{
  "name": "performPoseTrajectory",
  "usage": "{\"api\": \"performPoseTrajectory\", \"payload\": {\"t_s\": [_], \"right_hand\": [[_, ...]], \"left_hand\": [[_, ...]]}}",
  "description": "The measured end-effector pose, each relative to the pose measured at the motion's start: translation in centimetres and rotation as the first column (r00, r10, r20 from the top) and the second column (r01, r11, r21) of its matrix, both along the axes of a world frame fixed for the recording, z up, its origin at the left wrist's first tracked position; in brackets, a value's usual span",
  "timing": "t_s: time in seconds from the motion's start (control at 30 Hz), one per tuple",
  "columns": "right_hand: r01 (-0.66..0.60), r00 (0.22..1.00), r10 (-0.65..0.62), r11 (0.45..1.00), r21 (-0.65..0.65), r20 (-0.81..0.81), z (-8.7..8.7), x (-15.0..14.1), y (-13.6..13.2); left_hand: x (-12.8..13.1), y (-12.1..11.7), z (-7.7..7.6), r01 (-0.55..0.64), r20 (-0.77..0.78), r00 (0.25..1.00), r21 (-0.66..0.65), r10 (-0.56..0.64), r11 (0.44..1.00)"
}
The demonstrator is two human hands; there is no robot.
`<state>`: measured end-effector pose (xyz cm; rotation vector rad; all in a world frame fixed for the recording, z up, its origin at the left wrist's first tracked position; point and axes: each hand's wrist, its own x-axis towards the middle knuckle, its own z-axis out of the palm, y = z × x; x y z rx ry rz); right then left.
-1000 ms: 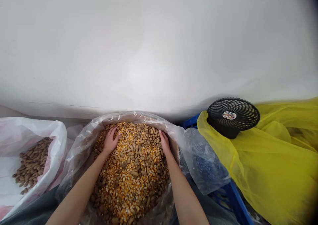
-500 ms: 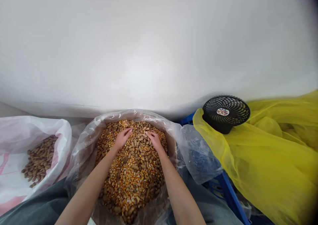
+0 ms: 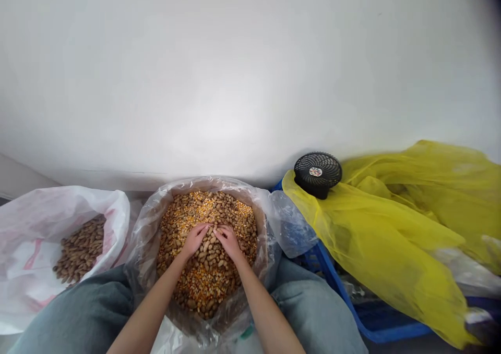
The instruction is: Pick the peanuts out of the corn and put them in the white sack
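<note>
A clear plastic bag (image 3: 141, 239) stands upright between my knees, full of yellow-orange corn kernels (image 3: 207, 286) mixed with unshelled peanuts (image 3: 210, 249). My left hand (image 3: 195, 239) lies on the mix, its fingers bent inward around the far side of a heap of peanuts. From the other side my right hand (image 3: 228, 241) curls round the same heap. The fingertips of both hands almost meet at the heap's far end. Some fingertips are hidden among the peanuts.
At left, a white bag (image 3: 117, 213) with pink marks holds more unshelled peanuts (image 3: 82, 247). On the right are a blue crate (image 3: 340, 296), yellow mesh fabric (image 3: 376, 229) and a small black fan (image 3: 318, 172). A white wall (image 3: 219, 83) rises behind the bags.
My hands have drawn closer together and toward me, with peanuts now bunched between them. The view has shifted, showing more of the crate and my knees.
</note>
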<state>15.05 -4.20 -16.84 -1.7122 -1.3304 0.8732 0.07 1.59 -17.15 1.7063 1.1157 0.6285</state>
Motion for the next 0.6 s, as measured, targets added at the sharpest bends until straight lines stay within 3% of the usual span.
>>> {"api": "performPoseTrajectory", "payload": {"t_s": [0.23, 0.33, 0.4, 0.5, 0.6], "right_hand": [[0.021, 1.000, -0.021, 1.000, 0.021, 0.015, 1.3, -3.5, -6.3], [0.099, 0.993, -0.096, 0.994, 0.037, -0.073, 1.4, -3.7, -8.2], [0.220, 0.964, -0.208, 0.974, 0.056, -0.165, 1.3, -3.4, -9.3], [0.467, 0.855, -0.432, 0.882, 0.063, -0.286, 1.0, -3.0, -10.7], [0.587, 0.782, -0.546, 0.807, 0.059, -0.301, 0.6, -3.2, -12.0]], "left_hand": [[-4.2, -5.6, 0.7, 0.047, -0.122, 0.992, 0.094, -0.035, 0.994], [-5.4, -7.9, 0.6, -0.083, -0.050, 0.995, 0.086, 0.087, 0.993], [-6.1, -9.2, 0.3, -0.224, -0.014, 0.974, 0.083, 0.226, 0.971], [-6.8, -10.6, -0.2, -0.427, -0.005, 0.903, 0.086, 0.429, 0.900], [-6.9, -11.8, -0.2, -0.493, 0.029, 0.870, 0.054, 0.493, 0.868]]}}
